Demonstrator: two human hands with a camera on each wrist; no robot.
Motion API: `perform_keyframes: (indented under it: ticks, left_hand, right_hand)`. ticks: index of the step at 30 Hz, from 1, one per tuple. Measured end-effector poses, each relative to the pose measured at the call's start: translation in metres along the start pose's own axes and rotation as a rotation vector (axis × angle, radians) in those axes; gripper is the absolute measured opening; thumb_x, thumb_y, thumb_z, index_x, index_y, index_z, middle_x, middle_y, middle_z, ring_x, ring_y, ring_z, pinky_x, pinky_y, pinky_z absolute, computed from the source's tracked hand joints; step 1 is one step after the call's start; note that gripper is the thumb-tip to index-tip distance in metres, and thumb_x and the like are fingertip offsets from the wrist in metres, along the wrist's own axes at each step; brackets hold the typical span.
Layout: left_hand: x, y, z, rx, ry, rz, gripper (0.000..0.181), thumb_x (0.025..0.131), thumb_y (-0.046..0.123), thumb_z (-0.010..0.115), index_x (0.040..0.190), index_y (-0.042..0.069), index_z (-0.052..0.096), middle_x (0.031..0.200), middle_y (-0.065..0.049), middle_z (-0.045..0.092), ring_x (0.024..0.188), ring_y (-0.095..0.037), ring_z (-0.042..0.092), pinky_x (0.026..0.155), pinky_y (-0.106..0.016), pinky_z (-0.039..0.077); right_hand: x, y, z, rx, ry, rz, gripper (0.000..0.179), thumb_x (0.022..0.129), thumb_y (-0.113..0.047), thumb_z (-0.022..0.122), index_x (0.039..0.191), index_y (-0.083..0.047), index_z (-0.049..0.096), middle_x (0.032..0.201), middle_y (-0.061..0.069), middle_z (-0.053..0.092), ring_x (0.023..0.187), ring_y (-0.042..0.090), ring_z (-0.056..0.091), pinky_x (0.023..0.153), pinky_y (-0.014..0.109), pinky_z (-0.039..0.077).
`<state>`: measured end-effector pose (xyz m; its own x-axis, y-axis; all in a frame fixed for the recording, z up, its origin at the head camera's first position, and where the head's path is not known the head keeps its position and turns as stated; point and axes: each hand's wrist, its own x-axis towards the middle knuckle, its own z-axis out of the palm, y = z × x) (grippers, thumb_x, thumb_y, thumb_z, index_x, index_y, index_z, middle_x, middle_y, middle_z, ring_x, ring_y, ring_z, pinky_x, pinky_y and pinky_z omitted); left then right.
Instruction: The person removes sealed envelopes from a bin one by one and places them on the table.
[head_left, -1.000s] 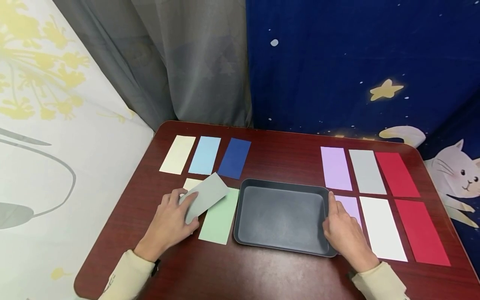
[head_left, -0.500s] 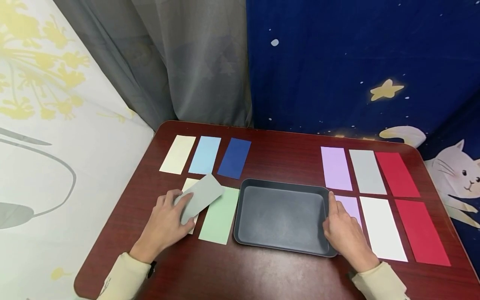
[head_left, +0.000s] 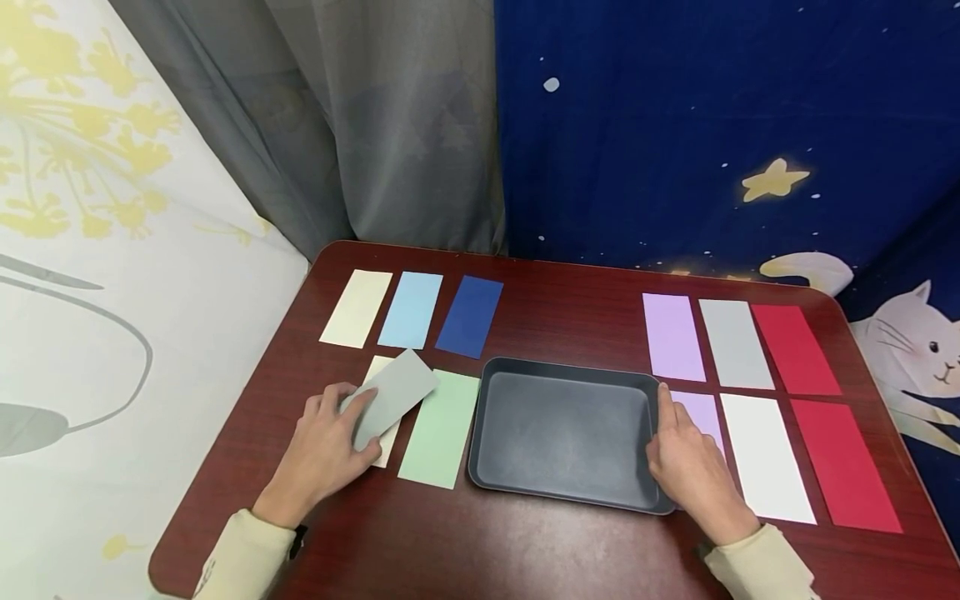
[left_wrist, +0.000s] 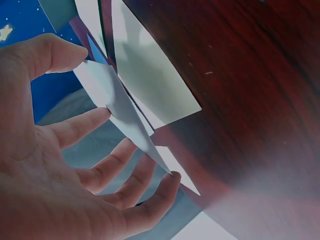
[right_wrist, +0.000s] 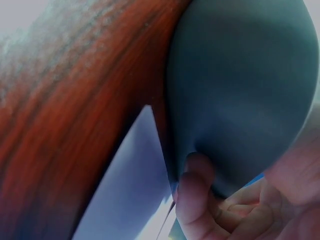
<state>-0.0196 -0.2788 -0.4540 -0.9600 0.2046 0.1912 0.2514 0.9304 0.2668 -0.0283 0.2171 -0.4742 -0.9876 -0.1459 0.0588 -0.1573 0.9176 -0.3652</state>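
Note:
My left hand (head_left: 318, 450) holds a light grey paper card (head_left: 392, 396) by its edges, thumb on one side and fingers spread along the other. In the left wrist view the card (left_wrist: 117, 102) stands tilted between the fingertips. Beneath it in the head view lies a cream card (head_left: 388, 450), partly covered, and beside that a pale green card (head_left: 442, 425). A dark grey baking tray (head_left: 566, 429) with a raised rim rests on the table. My right hand (head_left: 693, 471) grips its right rim, the index finger lying along the edge and the other fingers curled.
Cream (head_left: 356, 308), light blue (head_left: 410, 310) and dark blue (head_left: 469, 317) cards lie at the back left of the table (head_left: 570, 292). Purple (head_left: 672, 337), grey (head_left: 737, 343), white (head_left: 767, 458) and red (head_left: 795, 350) cards fill the right side. Curtains (head_left: 412, 125) hang behind.
My left hand has moved a little to the left with the grey card, showing more of the green card and the cream card. The right hand and the tray stay in place.

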Motion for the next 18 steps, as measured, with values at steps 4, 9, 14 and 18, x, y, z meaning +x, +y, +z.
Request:
perform_keyframes:
  ticks: [4, 9, 14, 18]
  left_hand:
    - [-0.001, -0.002, -0.001, 0.000, -0.016, -0.016, 0.063, 0.085, 0.022, 0.078, 0.144, 0.002, 0.068, 0.135, -0.031, 0.056, 0.113, -0.058, 0.057, 0.091, -0.070, 0.050]
    - [-0.003, -0.005, -0.002, 0.001, -0.027, -0.039, 0.063, 0.085, 0.023, 0.078, 0.144, 0.002, 0.068, 0.135, -0.031, 0.056, 0.114, -0.058, 0.056, 0.092, -0.070, 0.049]
    - [-0.005, -0.009, -0.002, 0.005, -0.036, -0.061, 0.064, 0.086, 0.023, 0.077, 0.145, 0.001, 0.067, 0.134, -0.031, 0.055, 0.110, -0.056, 0.056, 0.088, -0.069, 0.051]
    - [-0.007, -0.013, -0.002, 0.004, -0.054, -0.088, 0.064, 0.087, 0.023, 0.077, 0.146, 0.000, 0.066, 0.135, -0.031, 0.054, 0.109, -0.056, 0.055, 0.086, -0.068, 0.052]
  right_hand:
    - [0.000, 0.000, 0.000, 0.001, 0.004, -0.003, 0.076, 0.092, 0.008, 0.069, 0.158, 0.023, 0.032, 0.122, 0.041, 0.061, 0.050, 0.020, 0.047, 0.045, 0.036, 0.044]
    - [0.000, 0.000, 0.000, 0.005, 0.001, 0.001, 0.077, 0.092, 0.009, 0.069, 0.158, 0.023, 0.032, 0.124, 0.041, 0.061, 0.050, 0.020, 0.046, 0.045, 0.035, 0.044]
    - [0.000, 0.000, 0.001, 0.007, 0.005, 0.001, 0.077, 0.092, 0.009, 0.069, 0.158, 0.023, 0.033, 0.124, 0.041, 0.061, 0.050, 0.020, 0.046, 0.045, 0.036, 0.044]
    - [0.000, 0.000, 0.001, 0.007, 0.009, -0.005, 0.076, 0.092, 0.009, 0.069, 0.158, 0.023, 0.033, 0.123, 0.041, 0.061, 0.050, 0.020, 0.047, 0.045, 0.036, 0.044]
